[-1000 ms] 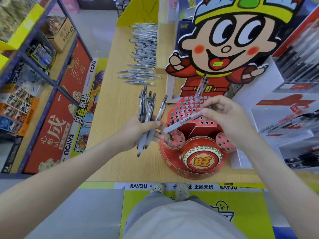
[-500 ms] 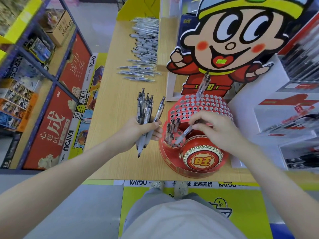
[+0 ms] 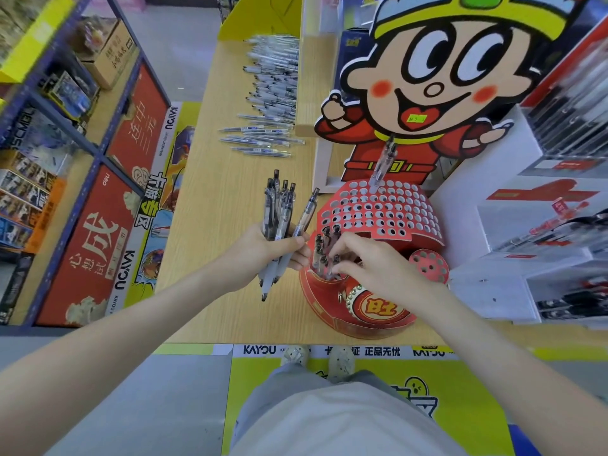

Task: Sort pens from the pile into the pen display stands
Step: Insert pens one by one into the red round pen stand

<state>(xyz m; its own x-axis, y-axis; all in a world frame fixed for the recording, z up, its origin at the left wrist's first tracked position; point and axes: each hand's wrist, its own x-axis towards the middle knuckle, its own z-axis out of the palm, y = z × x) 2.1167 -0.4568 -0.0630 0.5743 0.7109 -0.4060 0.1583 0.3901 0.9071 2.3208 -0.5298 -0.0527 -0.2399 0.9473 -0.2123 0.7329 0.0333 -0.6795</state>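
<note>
At the counter's [image 3: 214, 225] near edge, stand [image 3: 424, 225] mostly unfilled: a few pens in its left cup [image 3: 324, 274], one lone pen [image 3: 383, 162] at back. Big pile [image 3: 273, 93] waits at the far end, so early days. Left hand [image 3: 263, 251] grips a bundle [image 3: 279, 212] just beside the stand; right hand [image 3: 371, 268] pinches a pen [image 3: 335, 260] seated in that cup

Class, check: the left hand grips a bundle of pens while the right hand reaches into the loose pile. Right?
No: in the head view the right hand is at the red display stand. The left hand does grip the pens.
</note>
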